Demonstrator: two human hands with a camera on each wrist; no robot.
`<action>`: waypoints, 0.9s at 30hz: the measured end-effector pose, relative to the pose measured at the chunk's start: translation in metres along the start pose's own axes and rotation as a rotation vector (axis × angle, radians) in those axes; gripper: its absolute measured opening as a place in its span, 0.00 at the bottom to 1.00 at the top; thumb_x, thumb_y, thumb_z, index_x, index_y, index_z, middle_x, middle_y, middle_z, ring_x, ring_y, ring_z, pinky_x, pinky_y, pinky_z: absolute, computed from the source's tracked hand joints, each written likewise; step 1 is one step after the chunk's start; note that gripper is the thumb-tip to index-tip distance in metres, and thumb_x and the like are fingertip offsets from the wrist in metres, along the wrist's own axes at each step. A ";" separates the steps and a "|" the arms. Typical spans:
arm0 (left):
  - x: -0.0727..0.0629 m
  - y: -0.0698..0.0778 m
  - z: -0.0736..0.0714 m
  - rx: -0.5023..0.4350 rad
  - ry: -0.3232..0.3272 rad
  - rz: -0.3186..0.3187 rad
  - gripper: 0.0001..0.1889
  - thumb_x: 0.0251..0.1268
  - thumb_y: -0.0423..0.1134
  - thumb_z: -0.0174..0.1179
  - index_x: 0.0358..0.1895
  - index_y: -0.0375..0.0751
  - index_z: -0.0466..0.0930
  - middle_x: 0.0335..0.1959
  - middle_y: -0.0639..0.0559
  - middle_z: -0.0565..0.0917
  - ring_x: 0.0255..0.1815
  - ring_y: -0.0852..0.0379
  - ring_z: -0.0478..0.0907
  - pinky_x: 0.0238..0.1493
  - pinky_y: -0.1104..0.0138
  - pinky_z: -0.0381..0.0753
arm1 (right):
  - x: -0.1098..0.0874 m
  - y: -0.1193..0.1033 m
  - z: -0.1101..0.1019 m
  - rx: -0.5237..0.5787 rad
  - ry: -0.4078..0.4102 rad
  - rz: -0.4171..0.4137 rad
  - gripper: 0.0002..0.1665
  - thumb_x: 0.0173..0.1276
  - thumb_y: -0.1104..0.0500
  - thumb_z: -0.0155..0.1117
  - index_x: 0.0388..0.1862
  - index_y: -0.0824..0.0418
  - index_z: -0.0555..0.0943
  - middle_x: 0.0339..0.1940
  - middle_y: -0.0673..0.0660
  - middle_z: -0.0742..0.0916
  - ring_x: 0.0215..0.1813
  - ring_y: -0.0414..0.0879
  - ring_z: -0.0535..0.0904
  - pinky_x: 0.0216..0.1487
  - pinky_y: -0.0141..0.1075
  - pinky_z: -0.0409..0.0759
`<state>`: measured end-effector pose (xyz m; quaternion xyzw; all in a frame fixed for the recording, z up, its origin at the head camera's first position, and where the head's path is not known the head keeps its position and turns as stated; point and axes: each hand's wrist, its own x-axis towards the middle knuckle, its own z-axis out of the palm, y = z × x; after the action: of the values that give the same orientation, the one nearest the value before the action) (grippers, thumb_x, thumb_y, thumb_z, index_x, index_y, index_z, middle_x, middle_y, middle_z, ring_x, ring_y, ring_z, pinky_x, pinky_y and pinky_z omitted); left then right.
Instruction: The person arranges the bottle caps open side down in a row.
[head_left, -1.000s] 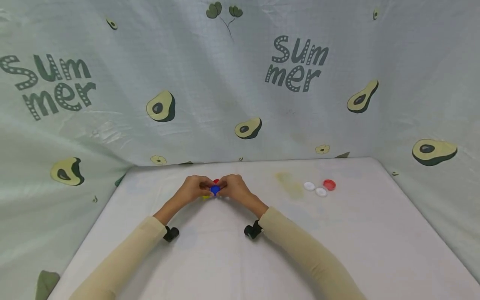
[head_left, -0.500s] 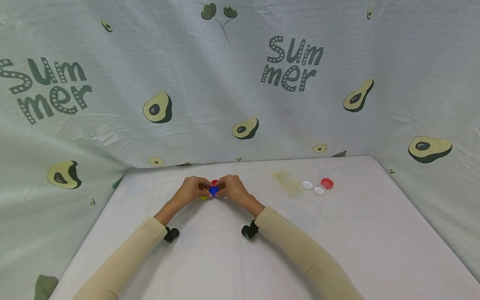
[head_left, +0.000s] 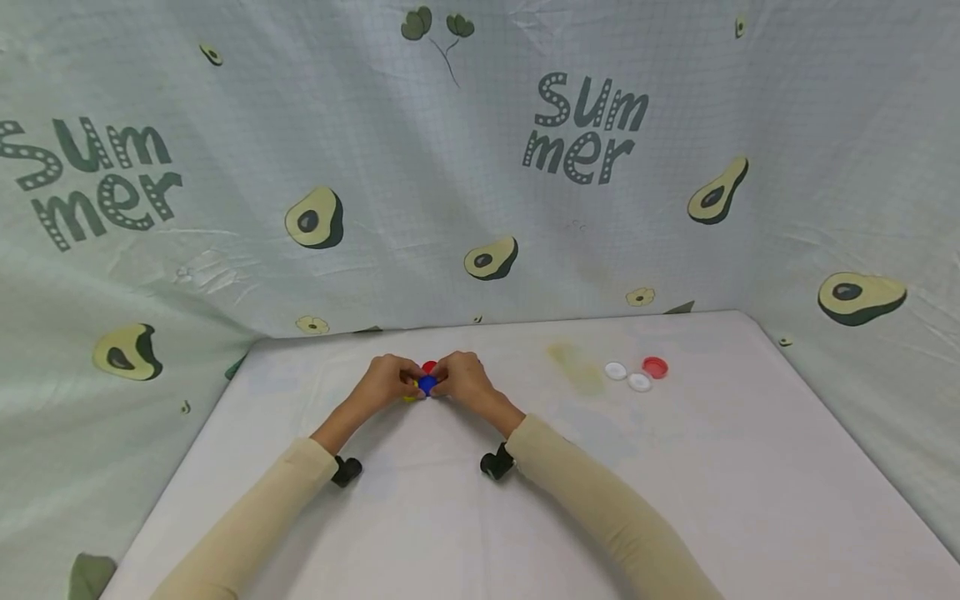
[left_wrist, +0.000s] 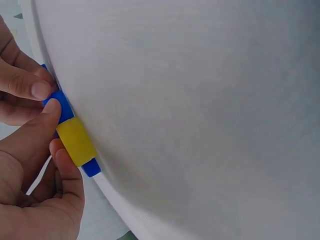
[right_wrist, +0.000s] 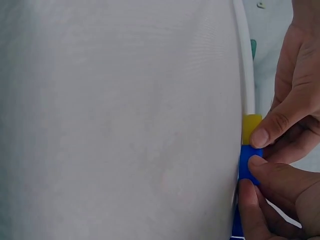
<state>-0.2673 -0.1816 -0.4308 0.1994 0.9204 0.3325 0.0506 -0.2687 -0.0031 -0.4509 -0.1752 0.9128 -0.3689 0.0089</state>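
Note:
Near the far edge of the table, both hands meet at a round blue plastic cap (head_left: 427, 384). My left hand (head_left: 381, 383) pinches its left side and my right hand (head_left: 467, 379) its right side, thumbs toward me. A yellow cap (left_wrist: 76, 141) sits against the blue one, beside the left hand's fingers, with another blue piece (left_wrist: 91, 167) past it. In the right wrist view, more blue (right_wrist: 237, 225) shows below the right hand's fingers. Just behind the held cap is a red cap (head_left: 429, 367), partly covered by the hands.
To the right lie two white caps (head_left: 616, 371) and a red cap (head_left: 655, 367), rims up. A pale cloth covers the table (head_left: 420, 517). Behind it hangs a printed curtain (head_left: 405, 167) with avocados and lettering.
Both hands stay at the blue cap with only slight finger and wrist shifts. The head view has turned a little, so the whole scene sits slightly further left.

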 end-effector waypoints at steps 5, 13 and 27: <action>0.000 0.001 -0.002 0.003 -0.018 -0.021 0.11 0.57 0.28 0.74 0.42 0.29 0.88 0.29 0.48 0.86 0.30 0.58 0.76 0.32 0.70 0.76 | -0.003 -0.003 -0.001 0.003 -0.007 -0.002 0.11 0.61 0.65 0.78 0.42 0.67 0.89 0.37 0.57 0.92 0.40 0.44 0.88 0.40 0.28 0.84; -0.002 0.004 -0.006 -0.007 0.004 -0.001 0.13 0.59 0.27 0.72 0.48 0.29 0.86 0.41 0.42 0.88 0.39 0.52 0.83 0.39 0.66 0.85 | -0.015 -0.003 -0.017 -0.012 -0.050 -0.016 0.13 0.64 0.66 0.74 0.48 0.65 0.89 0.43 0.57 0.91 0.45 0.46 0.86 0.46 0.33 0.85; 0.006 0.056 0.016 -0.110 0.092 0.145 0.10 0.69 0.30 0.65 0.51 0.32 0.86 0.49 0.43 0.88 0.48 0.48 0.85 0.51 0.57 0.86 | -0.066 0.048 -0.088 -0.109 -0.090 -0.097 0.16 0.67 0.67 0.71 0.53 0.64 0.86 0.49 0.58 0.90 0.47 0.48 0.87 0.49 0.38 0.86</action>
<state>-0.2509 -0.1304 -0.4079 0.2469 0.8852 0.3942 -0.0047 -0.2346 0.1090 -0.4267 -0.2357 0.9206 -0.3107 0.0225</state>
